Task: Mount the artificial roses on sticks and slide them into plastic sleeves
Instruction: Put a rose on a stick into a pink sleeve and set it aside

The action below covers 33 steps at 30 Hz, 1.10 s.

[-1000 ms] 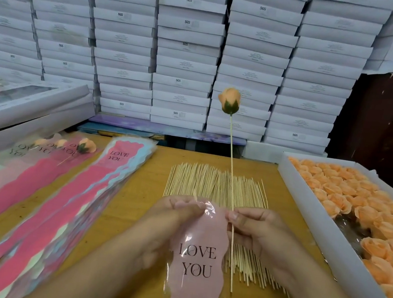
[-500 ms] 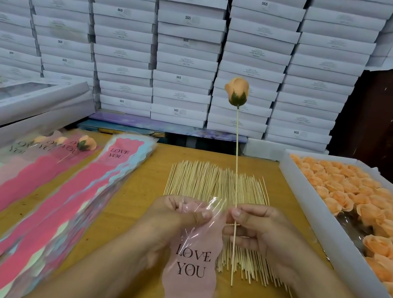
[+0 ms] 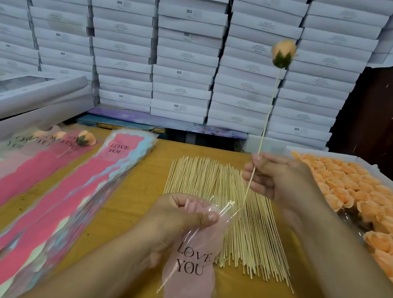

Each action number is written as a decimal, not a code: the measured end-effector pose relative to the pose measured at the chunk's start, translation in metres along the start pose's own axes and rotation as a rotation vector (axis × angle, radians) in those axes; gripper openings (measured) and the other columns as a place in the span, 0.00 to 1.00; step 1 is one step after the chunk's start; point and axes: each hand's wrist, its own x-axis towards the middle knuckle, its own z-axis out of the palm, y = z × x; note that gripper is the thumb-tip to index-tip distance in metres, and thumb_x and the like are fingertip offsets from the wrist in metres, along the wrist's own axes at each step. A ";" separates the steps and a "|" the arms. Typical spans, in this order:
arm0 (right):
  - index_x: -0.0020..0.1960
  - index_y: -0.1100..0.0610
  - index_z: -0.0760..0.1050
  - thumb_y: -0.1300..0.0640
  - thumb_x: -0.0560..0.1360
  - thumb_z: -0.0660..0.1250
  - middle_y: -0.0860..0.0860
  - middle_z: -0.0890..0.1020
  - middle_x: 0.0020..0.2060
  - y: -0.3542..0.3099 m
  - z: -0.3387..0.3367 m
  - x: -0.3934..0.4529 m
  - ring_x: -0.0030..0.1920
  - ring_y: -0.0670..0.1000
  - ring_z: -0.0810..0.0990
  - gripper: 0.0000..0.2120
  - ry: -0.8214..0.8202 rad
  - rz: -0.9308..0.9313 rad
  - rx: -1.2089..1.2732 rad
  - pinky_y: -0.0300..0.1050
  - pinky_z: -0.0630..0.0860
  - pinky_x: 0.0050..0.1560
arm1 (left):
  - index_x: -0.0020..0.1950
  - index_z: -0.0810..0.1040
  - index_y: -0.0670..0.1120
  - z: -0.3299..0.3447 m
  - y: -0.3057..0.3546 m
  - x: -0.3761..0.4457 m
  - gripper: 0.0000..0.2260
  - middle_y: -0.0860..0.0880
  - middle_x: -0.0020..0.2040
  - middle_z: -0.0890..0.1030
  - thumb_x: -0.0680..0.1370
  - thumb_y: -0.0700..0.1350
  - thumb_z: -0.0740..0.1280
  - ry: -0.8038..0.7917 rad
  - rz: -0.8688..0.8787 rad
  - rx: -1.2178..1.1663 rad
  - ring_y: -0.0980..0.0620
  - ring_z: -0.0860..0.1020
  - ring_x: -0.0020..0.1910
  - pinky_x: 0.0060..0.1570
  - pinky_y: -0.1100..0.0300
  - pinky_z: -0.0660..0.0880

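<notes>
I see my right hand (image 3: pixel 274 177) pinching the peach rose's (image 3: pixel 283 53) stick (image 3: pixel 266 123) above the stick pile (image 3: pixel 228 219); my left hand (image 3: pixel 180 220) grips the pink "LOVE YOU" sleeve (image 3: pixel 192 269).

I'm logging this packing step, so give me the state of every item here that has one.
Left hand: pinches the sleeve's mouth.
Pink sleeve: mouth held open, no rose inside yet.
Right hand: grips the stick.
Mounted rose: on its stick, upright, lower tip at the sleeve mouth.
Loose sticks: lying in a pile on the table.
Rose box: open, holding roses.
Sleeve stack: lying flat.
Finished roses: sleeved, lying flat.
</notes>
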 end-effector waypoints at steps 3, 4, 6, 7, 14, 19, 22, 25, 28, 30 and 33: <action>0.49 0.59 0.80 0.61 0.77 0.70 0.51 0.86 0.34 -0.011 0.005 0.009 0.33 0.47 0.86 0.02 0.022 -0.025 0.028 0.35 0.79 0.29 | 0.32 0.83 0.47 0.000 0.000 0.000 0.10 0.43 0.36 0.84 0.67 0.36 0.80 0.006 -0.028 -0.010 0.46 0.83 0.36 0.41 0.54 0.79; 0.49 0.59 0.80 0.61 0.77 0.70 0.51 0.86 0.34 -0.013 0.007 0.011 0.33 0.47 0.86 0.02 0.023 -0.030 0.032 0.35 0.78 0.29 | 0.31 0.83 0.47 0.000 0.000 0.000 0.10 0.43 0.36 0.84 0.67 0.36 0.80 0.008 -0.030 -0.005 0.46 0.83 0.36 0.42 0.54 0.79; 0.48 0.58 0.80 0.61 0.77 0.70 0.51 0.86 0.34 -0.014 0.009 0.013 0.34 0.47 0.86 0.01 0.019 -0.036 0.028 0.36 0.78 0.29 | 0.32 0.83 0.47 -0.001 0.000 0.000 0.09 0.42 0.37 0.84 0.66 0.36 0.80 0.012 -0.033 0.007 0.46 0.84 0.37 0.42 0.54 0.79; 0.48 0.58 0.80 0.62 0.78 0.69 0.51 0.86 0.34 -0.014 0.009 0.013 0.34 0.47 0.86 0.01 0.019 -0.037 0.024 0.36 0.78 0.29 | 0.33 0.83 0.47 -0.002 0.000 0.000 0.09 0.42 0.37 0.85 0.66 0.36 0.80 0.015 -0.033 0.014 0.46 0.84 0.37 0.42 0.54 0.79; 0.50 0.59 0.80 0.61 0.77 0.70 0.51 0.87 0.34 -0.016 0.006 0.014 0.35 0.47 0.86 0.03 0.053 -0.052 0.046 0.36 0.78 0.30 | 0.33 0.84 0.49 -0.002 -0.001 0.001 0.09 0.43 0.37 0.85 0.64 0.38 0.82 0.035 -0.035 0.026 0.47 0.84 0.37 0.42 0.55 0.79; 0.48 0.59 0.80 0.62 0.78 0.69 0.51 0.86 0.34 -0.008 0.005 0.009 0.35 0.47 0.86 0.02 0.027 -0.033 0.032 0.36 0.79 0.31 | 0.26 0.82 0.51 -0.001 -0.002 0.003 0.11 0.51 0.30 0.82 0.62 0.39 0.81 0.017 -0.010 0.035 0.54 0.82 0.32 0.40 0.60 0.79; 0.49 0.59 0.80 0.62 0.78 0.69 0.51 0.87 0.35 -0.004 0.005 0.005 0.35 0.48 0.86 0.02 0.002 -0.012 0.020 0.36 0.79 0.31 | 0.36 0.85 0.46 -0.002 -0.003 0.003 0.09 0.47 0.35 0.85 0.59 0.39 0.81 0.048 -0.018 0.019 0.51 0.84 0.36 0.40 0.59 0.80; 0.51 0.59 0.80 0.62 0.78 0.69 0.52 0.87 0.36 0.001 0.006 0.001 0.35 0.48 0.86 0.03 -0.024 0.001 0.012 0.36 0.79 0.31 | 0.48 0.82 0.36 -0.002 -0.003 0.004 0.19 0.43 0.40 0.86 0.60 0.37 0.81 0.075 -0.035 -0.008 0.48 0.85 0.39 0.42 0.56 0.80; 0.51 0.59 0.80 0.61 0.77 0.70 0.52 0.87 0.36 0.006 0.007 -0.003 0.36 0.49 0.86 0.04 -0.039 0.017 0.015 0.37 0.79 0.31 | 0.49 0.82 0.36 0.001 -0.003 0.003 0.18 0.41 0.41 0.86 0.62 0.36 0.80 0.096 -0.040 -0.042 0.47 0.85 0.38 0.37 0.58 0.81; 0.51 0.60 0.80 0.61 0.77 0.70 0.53 0.87 0.38 0.010 0.009 -0.005 0.37 0.49 0.87 0.04 -0.049 0.025 0.014 0.37 0.79 0.31 | 0.50 0.82 0.35 0.001 -0.003 0.003 0.19 0.41 0.40 0.86 0.62 0.36 0.80 0.099 -0.038 -0.054 0.48 0.85 0.36 0.35 0.59 0.80; 0.52 0.60 0.80 0.60 0.77 0.70 0.54 0.87 0.39 0.017 0.013 -0.008 0.38 0.50 0.87 0.05 -0.070 0.039 -0.002 0.37 0.79 0.32 | 0.37 0.85 0.44 0.001 -0.003 0.003 0.09 0.42 0.37 0.85 0.61 0.38 0.81 0.073 -0.013 -0.042 0.48 0.84 0.36 0.36 0.59 0.80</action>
